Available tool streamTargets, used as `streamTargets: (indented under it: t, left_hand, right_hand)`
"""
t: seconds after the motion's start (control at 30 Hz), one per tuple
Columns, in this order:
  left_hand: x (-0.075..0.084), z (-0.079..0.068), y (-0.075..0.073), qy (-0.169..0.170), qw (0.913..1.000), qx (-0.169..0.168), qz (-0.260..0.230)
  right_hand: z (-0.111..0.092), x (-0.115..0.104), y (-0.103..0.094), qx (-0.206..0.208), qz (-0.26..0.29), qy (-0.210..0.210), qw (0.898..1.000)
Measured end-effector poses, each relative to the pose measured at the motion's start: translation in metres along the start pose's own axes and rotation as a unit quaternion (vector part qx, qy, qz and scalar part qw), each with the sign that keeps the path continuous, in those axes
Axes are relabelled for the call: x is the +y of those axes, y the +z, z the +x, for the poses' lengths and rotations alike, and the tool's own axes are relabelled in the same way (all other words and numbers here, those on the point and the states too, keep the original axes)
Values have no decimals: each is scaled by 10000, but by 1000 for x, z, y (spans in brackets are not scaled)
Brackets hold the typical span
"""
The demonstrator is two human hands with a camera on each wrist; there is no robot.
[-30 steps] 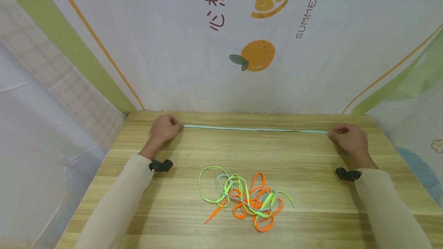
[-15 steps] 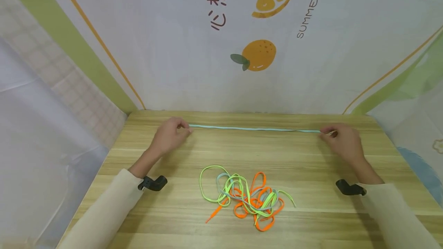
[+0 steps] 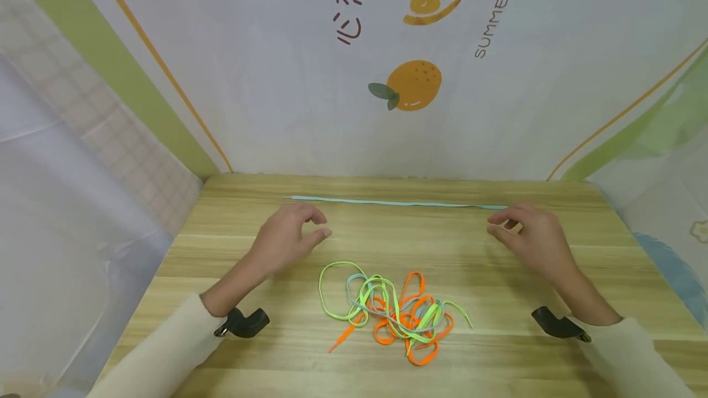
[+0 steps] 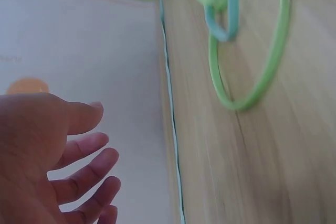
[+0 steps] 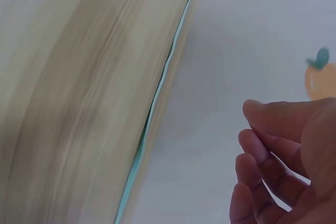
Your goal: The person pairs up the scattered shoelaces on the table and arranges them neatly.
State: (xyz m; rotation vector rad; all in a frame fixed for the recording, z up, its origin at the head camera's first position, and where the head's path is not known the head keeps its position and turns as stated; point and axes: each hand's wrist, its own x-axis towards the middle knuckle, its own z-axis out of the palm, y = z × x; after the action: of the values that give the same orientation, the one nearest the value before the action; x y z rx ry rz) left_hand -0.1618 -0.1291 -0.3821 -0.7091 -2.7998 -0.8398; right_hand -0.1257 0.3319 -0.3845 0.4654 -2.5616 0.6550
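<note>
My left hand [image 3: 284,238] holds nothing, its fingers loosely bent and the thumb well away from them; my right hand [image 3: 533,235] is also without a grip, thumb and index finger brought near each other with nothing between them that I can see. The blue lace [image 3: 381,202] lies just beyond both hands, along the far edge of the table [image 3: 310,373]; my left hand is near its left end, while my right hand hides its right end from the head view; from the right wrist that hand looks apart from the lace, which runs nearly straight, with a slight twist towards the right.

Nearer my body, between my forearms, sits a tangled heap: a green lace [image 3: 431,323], an orange lace [image 3: 345,336] and a pale blue lace [image 4: 232,11] loop over each other; 3 colours show, though I cannot tell how many laces that makes. Behind the table hangs a white cloth [image 3: 276,109] with a printed orange [image 3: 415,85].

As I judge it, 1 lace is dealt with, stretched out and let go by my 2 hands; the heap remains to be separated, and I see no 2nd lace laid straight, so most of the work seems left.
</note>
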Motion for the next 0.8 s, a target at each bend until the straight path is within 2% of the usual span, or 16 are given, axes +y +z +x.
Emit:
streamTargets:
  t: [0.2, 0.33, 0.57, 0.8]
  left_hand:
    - [22, -11, 6, 345, 9993, -109, 0]
    - [36, -18, 12, 580, 9978, -222, -213]
    - [57, -32, 23, 966, 9921, -540, -590]
    - [69, -42, 39, 1397, 9870, -736, -309]
  right_hand:
    - [-2, -28, 8, -95, 100, -484, 9987]
    - [-5, -45, 13, -190, 385, -772, 9961]
    - [-14, -72, 21, -681, 805, -1060, 9888]
    - [-28, -95, 29, -1187, 979, -1262, 9800]
